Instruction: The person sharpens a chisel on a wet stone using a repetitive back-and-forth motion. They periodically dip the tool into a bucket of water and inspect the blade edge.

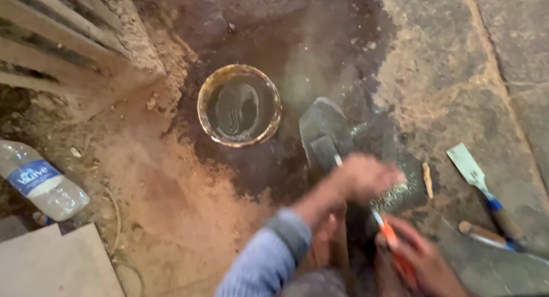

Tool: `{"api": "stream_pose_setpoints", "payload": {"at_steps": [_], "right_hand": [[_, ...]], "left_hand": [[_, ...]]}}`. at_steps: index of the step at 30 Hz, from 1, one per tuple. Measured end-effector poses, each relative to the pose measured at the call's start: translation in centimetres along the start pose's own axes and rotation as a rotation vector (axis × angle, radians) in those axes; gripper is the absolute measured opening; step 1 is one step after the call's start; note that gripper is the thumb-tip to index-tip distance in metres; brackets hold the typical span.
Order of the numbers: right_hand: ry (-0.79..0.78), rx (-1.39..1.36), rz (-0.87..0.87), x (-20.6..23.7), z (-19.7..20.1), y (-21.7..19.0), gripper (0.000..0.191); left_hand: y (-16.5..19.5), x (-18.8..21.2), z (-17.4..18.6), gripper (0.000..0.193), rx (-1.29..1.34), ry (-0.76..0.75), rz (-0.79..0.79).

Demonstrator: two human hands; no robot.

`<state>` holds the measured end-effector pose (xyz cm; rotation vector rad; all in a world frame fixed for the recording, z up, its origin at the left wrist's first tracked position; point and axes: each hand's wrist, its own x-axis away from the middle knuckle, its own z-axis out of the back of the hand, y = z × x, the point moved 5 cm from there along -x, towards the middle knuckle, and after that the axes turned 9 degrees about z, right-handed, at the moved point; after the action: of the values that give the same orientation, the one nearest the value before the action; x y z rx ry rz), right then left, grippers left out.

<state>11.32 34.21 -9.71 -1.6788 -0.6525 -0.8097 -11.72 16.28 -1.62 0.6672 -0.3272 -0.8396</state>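
Head view, 1 frame, looking down at a dirt and stone floor.

Left hand [363, 177]: blurred, sleeve blue-grey, fingers curled down over the near end of a dark grey stone [325, 131]. It appears to press on the stone; how tightly the fingers close cannot be told through the blur.

Right hand [426, 262]: low at the frame's edge, fingers wrapped shut around the orange handle of a tool [389, 235]. The tool's pale shaft runs up and left under the left hand toward the stone; its tip is hidden.

Stone: wedge-shaped, wet-looking, lying on dark damp ground just right of the bowl, its near end at the hands.

Bowl [239, 105]: 1, round, yellowish rim, filled with murky water, standing on the damp patch, near the stone but apart from it.

Chisel [474, 174]: 1, broad flat pale blade, blue collar, wooden handle, lying on the stone slab [457, 74] to the right, well apart from the hands.

Second tool [483, 235]: wooden-handled, lying just below the chisel; kind unclear.

Plastic bottle [40, 185]: 1, clear, blue label, lying on its side at far left on sandy soil.

Flat slab piece [54, 265]: pale grey, lower-left corner.

Ribbed concrete block [57, 39]: upper-left corner.
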Motion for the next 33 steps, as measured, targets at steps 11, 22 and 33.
{"api": "stream_pose_setpoints", "payload": {"at_steps": [11,22,33], "right_hand": [[-0.059,0.170,-0.055,-0.6,-7.2,-9.6,0.047],[-0.220,0.721,0.967,3.3,-1.0,-2.2,0.042],[0.022,0.214,-0.053,2.0,-5.8,-8.5,0.054]], "left_hand": [[-6.2,-1.9,1.6,0.051,0.286,-0.022,0.290],[1.6,2.2,-4.7,0.052,0.362,-0.200,0.326],[-3.3,-0.8,-1.3,0.036,0.085,0.132,0.014]]}}
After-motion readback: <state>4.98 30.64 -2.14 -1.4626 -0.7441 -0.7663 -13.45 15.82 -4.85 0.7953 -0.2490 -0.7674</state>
